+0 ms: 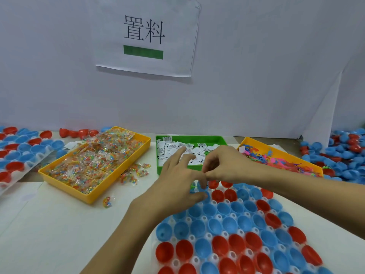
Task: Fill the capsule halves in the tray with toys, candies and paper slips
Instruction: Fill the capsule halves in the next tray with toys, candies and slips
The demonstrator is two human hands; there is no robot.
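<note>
Work the far-left corner of the capsule tray first: the left hand steadies a blue capsule half between thumb and fingers, other fingers spread, while the right hand pinches a small item above it; what it holds cannot be told. Release directly over the cup. The near halves appear empty. Supplies: candies in the yellow bin, paper slips in the green bin, toys in the right bin.
</note>
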